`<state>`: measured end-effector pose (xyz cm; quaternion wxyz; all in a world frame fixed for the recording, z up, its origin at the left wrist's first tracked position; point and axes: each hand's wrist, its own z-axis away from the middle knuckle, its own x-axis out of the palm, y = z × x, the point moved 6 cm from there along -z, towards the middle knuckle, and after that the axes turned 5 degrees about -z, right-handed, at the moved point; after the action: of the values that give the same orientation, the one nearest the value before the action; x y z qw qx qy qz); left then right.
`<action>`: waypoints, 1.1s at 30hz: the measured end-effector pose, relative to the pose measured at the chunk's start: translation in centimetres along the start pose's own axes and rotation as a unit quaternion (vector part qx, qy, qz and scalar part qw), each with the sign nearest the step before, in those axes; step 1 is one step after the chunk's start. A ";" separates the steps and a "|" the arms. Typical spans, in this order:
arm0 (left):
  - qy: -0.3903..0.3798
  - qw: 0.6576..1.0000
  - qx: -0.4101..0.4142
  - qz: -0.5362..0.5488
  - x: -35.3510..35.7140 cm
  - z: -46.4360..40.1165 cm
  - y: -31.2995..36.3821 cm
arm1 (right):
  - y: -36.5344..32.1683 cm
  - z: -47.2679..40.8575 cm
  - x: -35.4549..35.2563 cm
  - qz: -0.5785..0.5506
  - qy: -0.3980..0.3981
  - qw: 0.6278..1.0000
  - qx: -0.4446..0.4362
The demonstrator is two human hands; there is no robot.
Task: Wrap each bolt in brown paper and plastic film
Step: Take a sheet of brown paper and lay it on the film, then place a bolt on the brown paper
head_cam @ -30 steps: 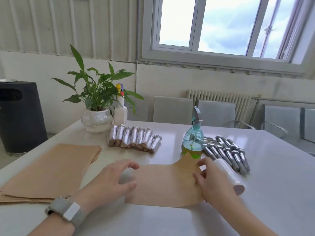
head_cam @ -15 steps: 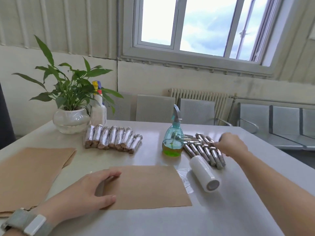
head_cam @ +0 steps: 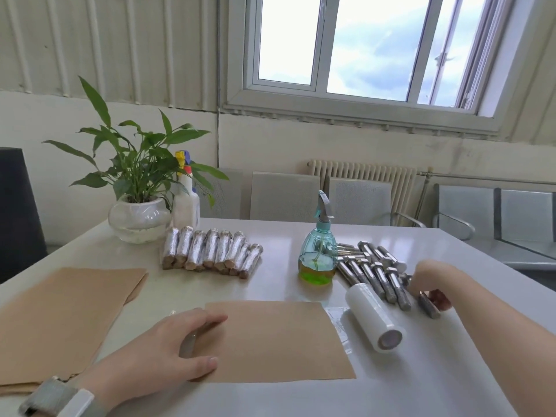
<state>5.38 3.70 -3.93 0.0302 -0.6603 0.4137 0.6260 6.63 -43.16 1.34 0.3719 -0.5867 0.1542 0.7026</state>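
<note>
A single sheet of brown paper (head_cam: 270, 341) lies flat on the white table (head_cam: 285, 398) in front of me. My left hand (head_cam: 168, 347) rests on its left edge with fingers spread. To the right lies a roll of plastic film (head_cam: 373, 317), a strip of film pulled out under the paper's right edge. Beyond it sits a pile of bare steel bolts (head_cam: 373, 272). My right hand (head_cam: 430, 284) grips one bolt (head_cam: 428, 305) at the near right of that pile. A row of wrapped bolts (head_cam: 210, 251) lies further back.
A stack of brown paper sheets (head_cam: 60, 314) lies at the left. A teal spray bottle (head_cam: 317, 251) with green liquid stands between the wrapped row and the bolt pile. A potted plant (head_cam: 138, 218) and a white spray bottle (head_cam: 186, 203) stand at the back left. Chairs line the far side.
My right hand left the paper, reached to the bolt pile and took hold of one bolt, drawing it toward me. My left hand stayed on the paper's left edge.
</note>
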 end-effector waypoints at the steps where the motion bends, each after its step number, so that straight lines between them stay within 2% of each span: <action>1: -0.002 1.000 -0.002 0.003 0.0 0.0 0.0 | 0.0 0.3 0.0 0.017 0.018 1.000 -0.017; 8: -0.008 1.000 -0.009 0.016 0.1 0.1 0.1 | 0.4 2.7 -2.3 0.052 0.132 0.983 -0.114; 11: -0.025 0.999 -0.023 0.035 0.2 -0.1 0.2 | -3.1 7.3 -4.7 0.066 0.184 0.953 -0.233; 14: -0.039 0.997 -0.038 0.050 0.5 0.0 0.2 | -8.1 14.5 -3.6 0.072 0.172 0.910 -0.370; 19: -0.037 0.997 -0.058 0.033 0.5 0.2 0.0 | -14.4 20.9 5.2 0.103 0.121 0.833 -0.531; 24: -0.024 0.998 -0.055 0.037 0.5 0.2 0.2 | -16.2 19.8 10.8 0.105 0.091 0.823 -0.551; 33: -0.021 0.999 -0.046 0.002 0.4 0.0 0.1 | -15.9 18.7 12.0 0.098 0.067 0.817 -0.565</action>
<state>5.28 3.46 -4.27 0.0072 -0.6468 0.3851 0.6582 4.15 -16.07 -1.52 -0.1071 -0.7214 -0.1882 0.6578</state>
